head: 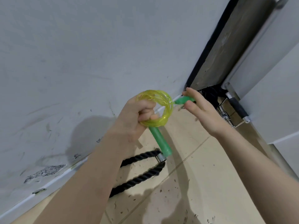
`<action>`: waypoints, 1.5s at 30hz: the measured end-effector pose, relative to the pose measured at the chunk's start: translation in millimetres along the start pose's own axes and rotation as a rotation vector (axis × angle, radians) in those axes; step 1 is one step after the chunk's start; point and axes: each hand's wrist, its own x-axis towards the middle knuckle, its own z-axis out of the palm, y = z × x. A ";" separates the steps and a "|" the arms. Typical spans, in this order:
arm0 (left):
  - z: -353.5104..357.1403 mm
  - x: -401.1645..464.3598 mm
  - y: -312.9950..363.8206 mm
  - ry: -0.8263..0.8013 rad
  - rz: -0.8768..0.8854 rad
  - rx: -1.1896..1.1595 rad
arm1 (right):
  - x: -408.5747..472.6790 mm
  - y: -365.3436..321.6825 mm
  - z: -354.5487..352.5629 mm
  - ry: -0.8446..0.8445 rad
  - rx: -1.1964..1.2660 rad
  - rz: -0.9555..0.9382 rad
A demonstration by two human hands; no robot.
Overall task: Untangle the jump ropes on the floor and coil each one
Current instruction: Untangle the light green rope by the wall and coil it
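A translucent yellow-green jump rope (163,102) is wound into a tight coil of several loops. My left hand (137,117) is closed around the coil's lower left side, and one green handle (160,141) hangs down below that fist. My right hand (199,109) pinches the second green handle (184,99) between thumb and fingers, just right of the coil. A thick black twisted rope (142,177) with a chrome end piece (161,157) lies on the floor beneath my hands, partly hidden by my left forearm.
A scuffed grey wall (80,62) fills the left and top. Beige floor tiles (186,183) carry dark debris. At the right stand a dark door edge (226,46) and a metal bar attachment with a black grip (237,109).
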 end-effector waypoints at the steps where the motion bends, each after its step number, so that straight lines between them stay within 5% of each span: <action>1: 3.9 0.3 9.0 -0.023 -0.022 -0.047 | 1.7 2.6 -9.7 0.049 -0.094 0.062; 5: 38.4 7.3 34.2 -0.081 -0.096 0.188 | 12.0 -17.4 -19.4 -0.178 -0.308 0.367; 8: 72.2 13.4 56.2 -0.072 -0.058 0.347 | 24.2 -77.8 -27.7 -0.073 -0.074 0.138; 11: 107.1 13.2 94.3 -0.099 0.030 0.372 | 27.0 -142.2 -47.8 -0.303 0.226 -0.050; 16: 160.9 -6.2 172.4 -0.229 0.147 0.262 | 27.9 -218.3 -97.2 -0.486 0.219 -0.298; 20: 223.5 -36.0 229.8 -0.085 0.281 0.409 | 11.2 -311.5 -136.2 -0.562 0.117 -0.369; 36: 427.0 -155.5 473.0 0.096 0.275 0.646 | -41.6 -642.8 -277.9 -0.667 -0.202 -0.280; 45: 466.0 -189.6 579.4 0.231 0.608 0.562 | -46.7 -760.1 -292.3 -0.585 0.069 -0.539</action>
